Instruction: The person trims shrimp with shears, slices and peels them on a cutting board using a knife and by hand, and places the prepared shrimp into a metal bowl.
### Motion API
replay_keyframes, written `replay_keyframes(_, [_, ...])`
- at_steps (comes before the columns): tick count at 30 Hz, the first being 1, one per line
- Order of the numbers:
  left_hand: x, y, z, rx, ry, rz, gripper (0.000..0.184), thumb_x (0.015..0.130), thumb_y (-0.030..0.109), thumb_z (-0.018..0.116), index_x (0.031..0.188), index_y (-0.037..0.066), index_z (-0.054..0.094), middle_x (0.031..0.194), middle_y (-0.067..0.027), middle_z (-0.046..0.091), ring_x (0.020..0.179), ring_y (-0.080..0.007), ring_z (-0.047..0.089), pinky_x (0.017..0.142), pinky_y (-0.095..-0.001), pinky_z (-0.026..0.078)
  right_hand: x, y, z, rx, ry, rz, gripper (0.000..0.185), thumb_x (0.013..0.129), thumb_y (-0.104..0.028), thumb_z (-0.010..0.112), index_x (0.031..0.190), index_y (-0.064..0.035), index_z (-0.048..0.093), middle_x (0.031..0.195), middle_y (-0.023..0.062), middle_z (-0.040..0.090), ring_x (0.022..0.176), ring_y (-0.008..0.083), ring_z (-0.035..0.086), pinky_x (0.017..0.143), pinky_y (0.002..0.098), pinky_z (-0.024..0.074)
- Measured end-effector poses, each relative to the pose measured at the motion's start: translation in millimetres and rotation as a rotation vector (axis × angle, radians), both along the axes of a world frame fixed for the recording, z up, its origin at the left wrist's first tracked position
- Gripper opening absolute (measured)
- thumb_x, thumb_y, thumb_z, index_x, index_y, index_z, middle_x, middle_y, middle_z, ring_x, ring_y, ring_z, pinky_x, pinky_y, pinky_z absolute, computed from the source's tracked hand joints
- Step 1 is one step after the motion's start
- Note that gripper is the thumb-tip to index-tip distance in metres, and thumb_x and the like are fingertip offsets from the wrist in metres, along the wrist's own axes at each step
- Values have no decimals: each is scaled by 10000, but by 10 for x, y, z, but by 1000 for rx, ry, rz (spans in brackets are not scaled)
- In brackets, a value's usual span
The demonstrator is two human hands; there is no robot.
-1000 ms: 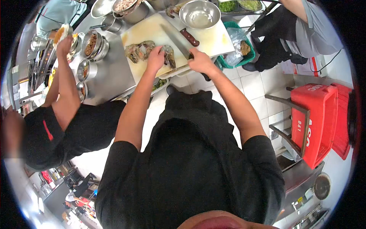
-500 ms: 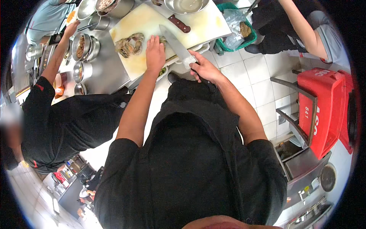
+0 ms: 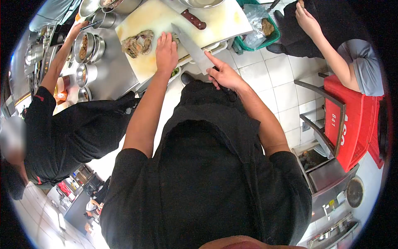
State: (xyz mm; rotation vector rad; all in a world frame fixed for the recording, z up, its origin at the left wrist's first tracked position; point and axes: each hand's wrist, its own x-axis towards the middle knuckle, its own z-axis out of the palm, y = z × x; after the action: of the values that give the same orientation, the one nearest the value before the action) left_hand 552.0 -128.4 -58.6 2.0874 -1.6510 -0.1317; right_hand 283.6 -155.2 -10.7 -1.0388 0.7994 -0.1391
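My left hand (image 3: 166,52) lies flat on the white cutting board (image 3: 155,17), fingers stretched out. A small greyish piece, apparently a shrimp, shows at the edge of its fingertips, mostly hidden. In my right hand (image 3: 224,74) is the dark handle of a large kitchen knife (image 3: 191,46), with the index finger along the blade. The blade points up and left across the board's near edge, its tip close to my left fingertips. Left of that hand sits a small pile of raw shrimp (image 3: 138,44). A second knife's brown riveted handle (image 3: 193,19) rests beyond the blade.
Metal bowls (image 3: 84,47) and pots crowd the steel counter at left, where a co-worker in black reaches out an arm (image 3: 62,56). A green bin (image 3: 271,36) with plastic bags stands beyond the board. Another person's hand (image 3: 307,20) shows near a red container (image 3: 352,120).
The view has shifted slightly. My hands and the knife keep nearly the same pose on the board. At right, the other person's forearm has come lower, bringing their hand into view.
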Motion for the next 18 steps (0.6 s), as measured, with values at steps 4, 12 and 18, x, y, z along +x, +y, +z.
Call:
replay_keyframes(4, [20,-7,-50,29,-19,11,478,997,236,461,1405,-10,500,1492,-259,427,1381,-435,388,1153,-469,298,19,24,43,-40,26,-7,662,994,-84,512,1583,-228,248,736,28,550,511,91,486,469,273,464])
replay_keyframes(12, [4,17,-56,39,-9,25,502,997,251,459,1441,15,465,1520,-236,401,1404,-414,365,1161,-471,279,7,77,51,-84,30,2,650,996,-85,500,1583,-213,252,739,33,554,507,90,487,471,277,463])
replay_keyframes(18, [14,15,-68,36,-22,15,500,995,248,459,1438,16,468,1520,-231,403,1404,-408,365,1157,-472,283,3,102,21,-98,21,-23,677,972,-93,508,1580,-253,259,731,51,570,485,118,497,462,297,464])
